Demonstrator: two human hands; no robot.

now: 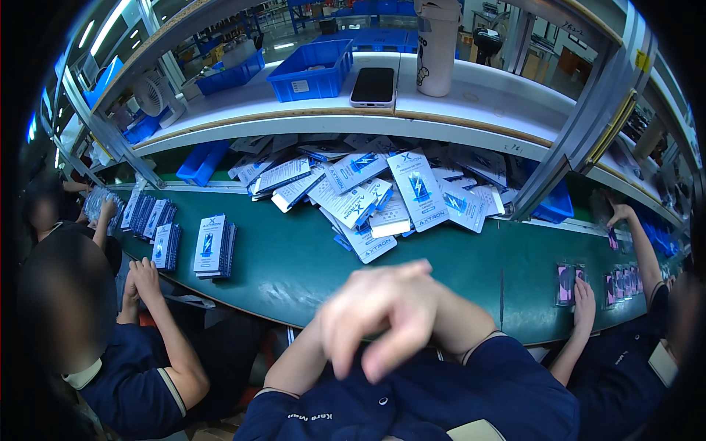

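The person's hands (386,312) overlap in front of the chest, at the near edge of the green tabletop (279,261). The visible fingers (342,353) are bent downward, with a gap between the lowest two digits. Motion blur and overlap obscure the contours; whether anything is pinched, and the finger state of the hand behind, cannot be told.

The nearest items are flat white-and-blue printed cartons, in a loose heap (357,198) directly beyond the fingers and apart from them. The closest carton (375,248) lies at the near edge of the heap, just beyond the knuckles. A large carton (418,192) lies tilted on top, beyond the fingers and slightly right.

Left of the fingers, well apart, is a neat carton stack (211,246); a smaller stack (165,248) is located farther left. A co-worker's joined hands (141,281) are beside the smaller stack.

Far right of the fingers, another co-worker's hand (584,300) touches pink-and-black packaged items (564,285).

Beyond the heap, a white shelf (515,103) spans the table. It supports a blue bin (312,71), a smartphone (373,86) and a white tumbler (435,55).
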